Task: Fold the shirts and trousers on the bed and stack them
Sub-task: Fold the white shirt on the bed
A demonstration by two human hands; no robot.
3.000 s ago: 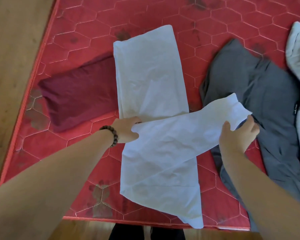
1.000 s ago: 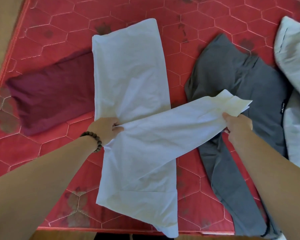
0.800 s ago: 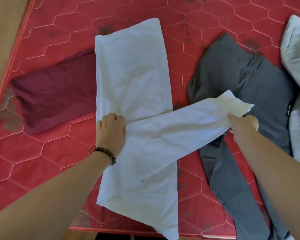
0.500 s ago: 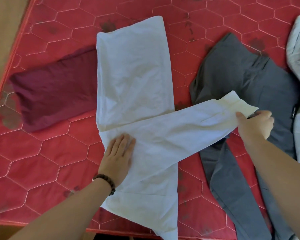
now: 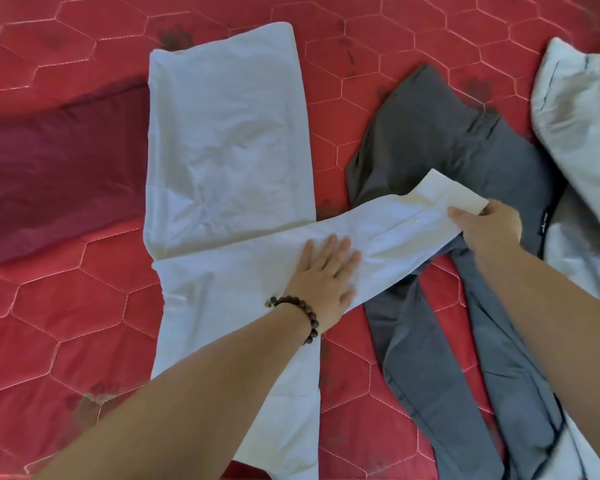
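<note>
A white shirt (image 5: 226, 147) lies lengthwise on the red quilted mattress (image 5: 66, 299), its sides folded in. One sleeve (image 5: 406, 230) stretches out to the right across the body. My left hand (image 5: 326, 275), a bead bracelet on its wrist, presses flat on that sleeve near the shirt's right edge. The sleeve's cuff is pinched by my right hand (image 5: 485, 230), just over the grey trousers (image 5: 465, 237), which lie unfolded to the right.
A folded maroon garment (image 5: 56, 174) lies left of the shirt, partly under it. A pale grey garment (image 5: 582, 140) is spread at the far right. The mattress's front edge runs along the bottom of the view.
My left hand slid to the right along the sleeve, from the shirt's left edge to its right edge, pressing flat. My right hand kept hold of the cuff.
</note>
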